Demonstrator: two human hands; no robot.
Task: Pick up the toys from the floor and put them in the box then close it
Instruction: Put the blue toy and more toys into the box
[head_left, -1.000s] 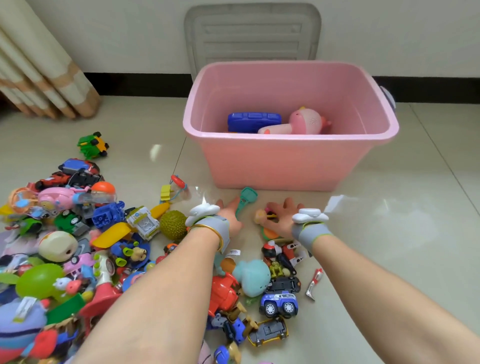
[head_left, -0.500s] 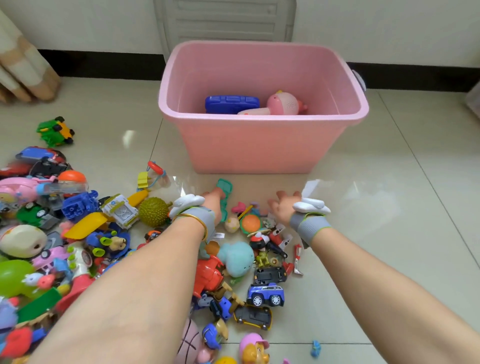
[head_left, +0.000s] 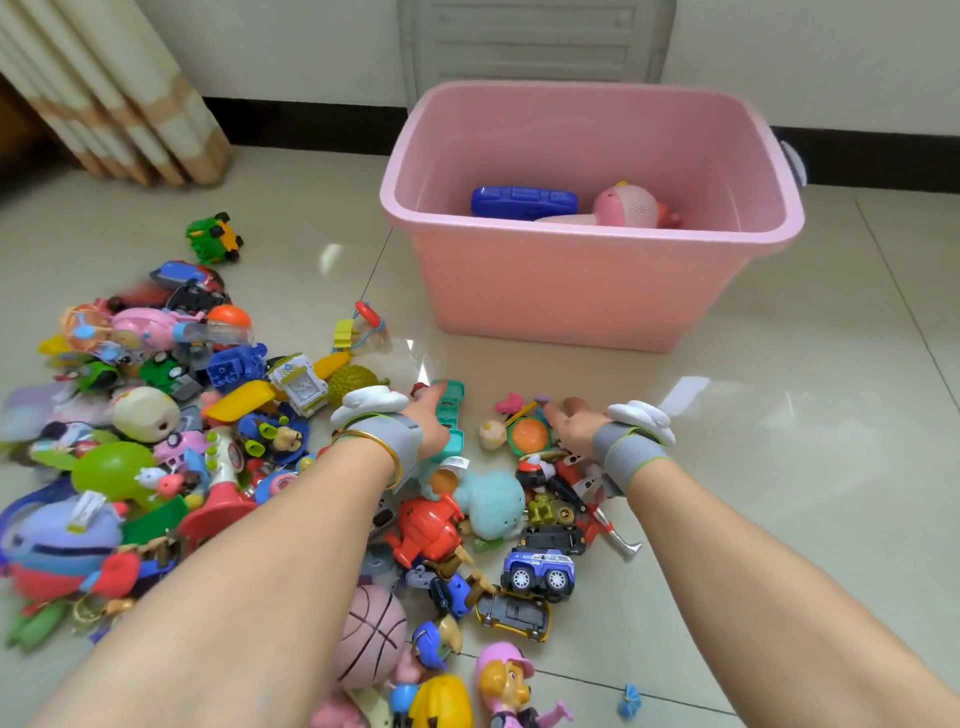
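Note:
A pink box (head_left: 571, 235) stands open on the floor, holding a blue toy (head_left: 523, 201) and a pink toy (head_left: 631, 207). In front of it and to the left lies a big pile of toys (head_left: 208, 426). My left hand (head_left: 427, 422) reaches forward and lies on a teal plastic toy (head_left: 451, 415), fingers stretched along it. My right hand (head_left: 569, 426) is low over the floor with its fingers pointing left, beside an orange ball toy (head_left: 529, 434) and small pink pieces (head_left: 511, 404). It holds nothing that I can see.
The grey lid (head_left: 535, 41) leans on the wall behind the box. A curtain (head_left: 119, 93) hangs at the far left. A blue car (head_left: 540, 569), a basketball (head_left: 371, 634) and a red robot toy (head_left: 431, 527) lie between my forearms. Bare tiles stretch right of the box.
The view has swung. Both hands stay low over the same toys before the box. The teal toy under my left hand now lies a little farther from the box.

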